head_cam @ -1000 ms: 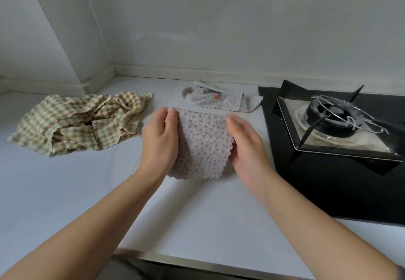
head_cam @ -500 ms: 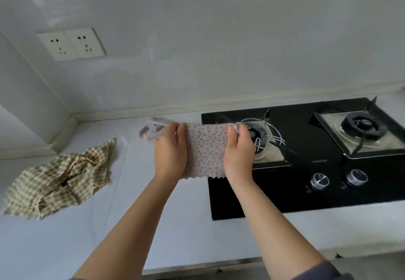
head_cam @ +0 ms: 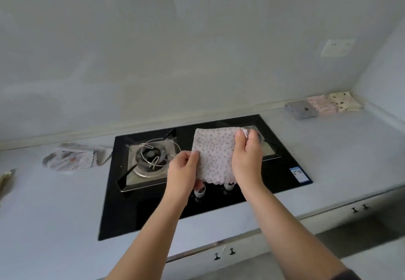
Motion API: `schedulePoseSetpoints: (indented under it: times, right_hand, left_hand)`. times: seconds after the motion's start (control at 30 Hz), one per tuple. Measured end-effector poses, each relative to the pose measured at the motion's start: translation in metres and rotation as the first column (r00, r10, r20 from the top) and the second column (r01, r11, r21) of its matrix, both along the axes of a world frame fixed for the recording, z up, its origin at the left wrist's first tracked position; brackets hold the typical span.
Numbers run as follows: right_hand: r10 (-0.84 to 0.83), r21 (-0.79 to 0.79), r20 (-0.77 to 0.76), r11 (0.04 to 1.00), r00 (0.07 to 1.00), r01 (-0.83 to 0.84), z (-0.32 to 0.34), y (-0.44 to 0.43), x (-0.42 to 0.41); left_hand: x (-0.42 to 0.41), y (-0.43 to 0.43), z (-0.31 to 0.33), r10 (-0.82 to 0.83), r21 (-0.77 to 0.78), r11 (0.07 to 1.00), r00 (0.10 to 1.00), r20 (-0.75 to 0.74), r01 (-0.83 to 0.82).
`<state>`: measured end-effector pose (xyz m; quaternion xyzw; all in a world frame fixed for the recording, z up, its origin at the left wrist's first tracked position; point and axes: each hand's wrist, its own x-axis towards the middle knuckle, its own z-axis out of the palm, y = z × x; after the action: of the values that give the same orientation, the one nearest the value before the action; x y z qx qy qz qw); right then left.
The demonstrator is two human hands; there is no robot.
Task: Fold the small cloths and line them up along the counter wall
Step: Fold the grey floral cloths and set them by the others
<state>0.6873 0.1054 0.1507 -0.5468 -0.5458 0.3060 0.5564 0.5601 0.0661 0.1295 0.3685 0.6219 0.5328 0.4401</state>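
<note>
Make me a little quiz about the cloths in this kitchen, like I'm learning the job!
1. True or false: the left hand and the right hand both hold the dotted cloth above the gas hob.
2. How many folded cloths lie in a row by the wall at the far right? A two, B three, C five.
3. Fill the gap: the crumpled white cloth lies to the ___ of the gas hob.
Key: 1 true; 2 B; 3 left.
</note>
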Motion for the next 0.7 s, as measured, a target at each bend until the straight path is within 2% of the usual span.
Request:
schedulePoseSetpoints:
  times: [0.07, 0.13, 0.23, 0.27, 0.3, 0.33, 0.37, 0.4, 0.43, 0.47, 0.5, 0.6, 0.67, 0.7]
  right_hand:
    - [-0.073, 0.010, 0.000, 0.997, 0.997, 0.073, 0.003, 0.014, 0.035]
    - [-0.150, 0.017, 0.002, 0.989, 0.989, 0.150, 0.001, 0.029, 0.069]
    - [-0.217, 0.062, 0.066, 0.975, 0.974, 0.213, -0.005, 0.052, 0.117]
    - [-0.207, 0.089, 0.115, 0.976, 0.971, 0.198, -0.007, 0.060, 0.133]
    - [-0.181, 0.118, 0.177, 0.980, 0.967, 0.162, -0.010, 0.070, 0.148]
    - [-0.140, 0.148, 0.244, 0.983, 0.960, 0.106, -0.014, 0.080, 0.163]
    - [-0.087, 0.172, 0.313, 0.985, 0.946, 0.034, -0.017, 0.091, 0.177]
    - [-0.030, 0.188, 0.391, 0.981, 0.920, -0.048, -0.021, 0.103, 0.192]
    - [0.018, 0.190, 0.479, 0.974, 0.878, -0.124, -0.026, 0.114, 0.206]
    - [0.056, 0.174, 0.561, 0.968, 0.826, -0.183, -0.031, 0.125, 0.219]
    - [0.091, 0.141, 0.624, 0.964, 0.776, -0.227, -0.035, 0.134, 0.231]
    - [0.195, 0.044, 0.738, 0.941, 0.646, -0.335, -0.052, 0.160, 0.267]
    - [0.248, -0.006, 0.766, 0.926, 0.594, -0.378, -0.059, 0.175, 0.288]
    - [0.272, -0.030, 0.749, 0.925, 0.604, -0.379, -0.061, 0.183, 0.298]
  left_hand:
    - [0.035, 0.019, 0.002, 0.028, 0.087, 0.996, 0.973, -0.230, -0.008]
    - [0.065, 0.040, 0.002, 0.020, 0.140, 0.990, 0.942, -0.336, 0.028]
    - [0.106, 0.071, -0.007, -0.004, 0.092, 0.994, 0.865, -0.502, 0.058]
    - [0.119, 0.081, -0.010, -0.032, 0.051, 0.996, 0.856, -0.516, 0.068]
    - [0.131, 0.093, -0.015, -0.090, -0.013, 0.995, 0.891, -0.444, 0.095]
    - [0.144, 0.107, -0.018, -0.167, -0.096, 0.984, 0.954, -0.251, 0.147]
    - [0.157, 0.120, -0.018, -0.241, -0.177, 0.953, 0.969, 0.048, 0.246]
    - [0.170, 0.134, -0.018, -0.279, -0.214, 0.904, 0.890, 0.360, 0.369]
    - [0.182, 0.147, -0.019, -0.281, -0.198, 0.861, 0.763, 0.583, 0.468]
    - [0.196, 0.162, -0.020, -0.276, -0.171, 0.831, 0.658, 0.701, 0.530]
    - [0.207, 0.177, -0.022, -0.273, -0.138, 0.819, 0.590, 0.760, 0.557]
    - [0.243, 0.226, -0.026, -0.188, -0.152, 0.823, 0.516, 0.835, 0.547]
    - [0.264, 0.255, -0.029, -0.133, -0.217, 0.816, 0.540, 0.831, 0.535]
    - [0.273, 0.267, -0.032, -0.110, -0.258, 0.816, 0.577, 0.810, 0.517]
